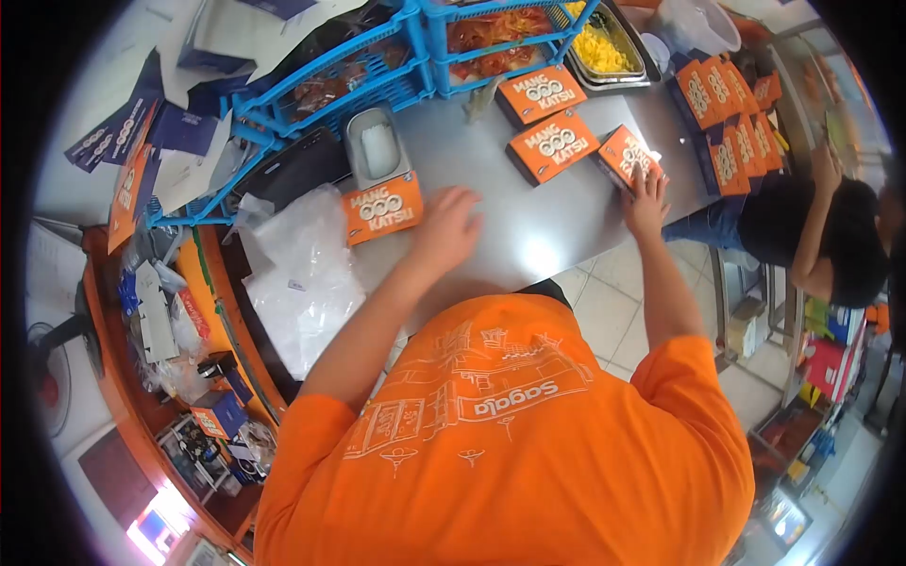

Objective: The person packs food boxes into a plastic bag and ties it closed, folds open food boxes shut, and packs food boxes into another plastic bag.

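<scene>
Near left on the table (500, 231), clear plastic sheets (307, 274) lie flat. Beyond their right edge, the left box (382, 208), orange and printed "MANG KATSU", rests in front of a metal container (377, 146) with white contents. The left hand (450, 224) is just to the right of this box, its fingers loosely bent with no object visible in them. At right, the right hand (646, 200) rests with fingers spread over the near side of the right box (627, 157), touching it. To its left, two middle boxes (553, 148) lie one behind the other. Upright orange boxes (731, 162) stand in rows at far right; a person (802, 231) in dark clothing is beyond them. At the far side are blue crates (425, 61) and a tray of yellow food (604, 52).
</scene>
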A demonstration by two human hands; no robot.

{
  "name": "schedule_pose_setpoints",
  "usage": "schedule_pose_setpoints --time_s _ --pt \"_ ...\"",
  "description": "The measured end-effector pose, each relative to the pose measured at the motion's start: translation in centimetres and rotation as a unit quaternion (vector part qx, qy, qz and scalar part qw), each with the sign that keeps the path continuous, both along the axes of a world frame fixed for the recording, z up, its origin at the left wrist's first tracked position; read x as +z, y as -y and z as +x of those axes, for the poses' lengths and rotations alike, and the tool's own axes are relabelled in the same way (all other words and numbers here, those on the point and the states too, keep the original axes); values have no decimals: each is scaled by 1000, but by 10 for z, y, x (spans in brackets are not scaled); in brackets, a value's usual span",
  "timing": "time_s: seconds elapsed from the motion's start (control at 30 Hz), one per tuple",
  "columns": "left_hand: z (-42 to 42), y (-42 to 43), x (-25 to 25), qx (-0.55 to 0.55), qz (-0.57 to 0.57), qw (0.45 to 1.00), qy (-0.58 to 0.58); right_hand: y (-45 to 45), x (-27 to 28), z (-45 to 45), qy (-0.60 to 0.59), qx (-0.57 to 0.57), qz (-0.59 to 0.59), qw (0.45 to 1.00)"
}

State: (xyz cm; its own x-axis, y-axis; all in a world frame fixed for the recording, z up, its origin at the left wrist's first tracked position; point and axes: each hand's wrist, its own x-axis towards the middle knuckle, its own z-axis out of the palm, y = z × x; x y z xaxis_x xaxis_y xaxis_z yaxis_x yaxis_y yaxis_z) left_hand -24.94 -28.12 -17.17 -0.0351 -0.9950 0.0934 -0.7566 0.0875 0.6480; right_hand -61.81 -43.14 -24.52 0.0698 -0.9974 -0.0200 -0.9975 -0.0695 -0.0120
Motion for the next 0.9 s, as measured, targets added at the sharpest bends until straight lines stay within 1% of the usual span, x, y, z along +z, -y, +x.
schedule_pose_setpoints --time_s 0.03,0.07,0.13,0.2,0.23,0.27,0.33,0.37,0.4,0.47,0.53,0.6,0.67,0.77,0.8,0.87,0.9 --pt "-29 24 -2 -25 -24 999 15 -7 -19 -11 34 45 -64 996" --pt "-58 49 -7 -22 -36 998 39 -16 -33 -23 69 87 -128 986" --pt "-98 84 -28 -15 -41 997 66 -43 -28 -33 126 130 -140 973" --pt "-118 100 -63 -16 -62 988 139 -66 -13 -45 157 183 -89 967" --pt "-123 94 -68 -3 -67 985 160 -71 -8 -51 160 196 -82 964" --pt "-125 83 -74 18 -57 985 161 -72 -3 -59 184 228 -51 955" --pt "-115 48 -81 -11 -14 976 219 -66 2 -68 216 291 -4 932" --pt "-111 21 -68 7 -1 987 161 -62 2 -69 222 298 6 928" --pt "-105 -11 -72 37 15 985 168 -58 2 -69 230 306 18 924" --pt "-91 -76 -87 63 0 987 145 -45 -1 -61 242 350 17 905" --pt "-68 -129 -64 93 122 974 168 -38 -6 -49 238 376 28 895" --pt "-46 -154 -36 117 273 926 233 -33 -7 -13 235 419 28 877" --pt "-22 -183 -49 238 162 932 218 -38 -2 41 250 449 64 855" --pt "10 -185 -47 281 125 930 199 -28 15 118 250 484 53 837" --pt "11 -179 -38 298 124 925 201 -17 17 138 276 489 21 827" --pt "10 -156 -26 303 196 907 216 16 31 167 337 488 -27 805" --pt "10 -154 -39 320 188 905 209 47 32 181 374 483 -39 791"
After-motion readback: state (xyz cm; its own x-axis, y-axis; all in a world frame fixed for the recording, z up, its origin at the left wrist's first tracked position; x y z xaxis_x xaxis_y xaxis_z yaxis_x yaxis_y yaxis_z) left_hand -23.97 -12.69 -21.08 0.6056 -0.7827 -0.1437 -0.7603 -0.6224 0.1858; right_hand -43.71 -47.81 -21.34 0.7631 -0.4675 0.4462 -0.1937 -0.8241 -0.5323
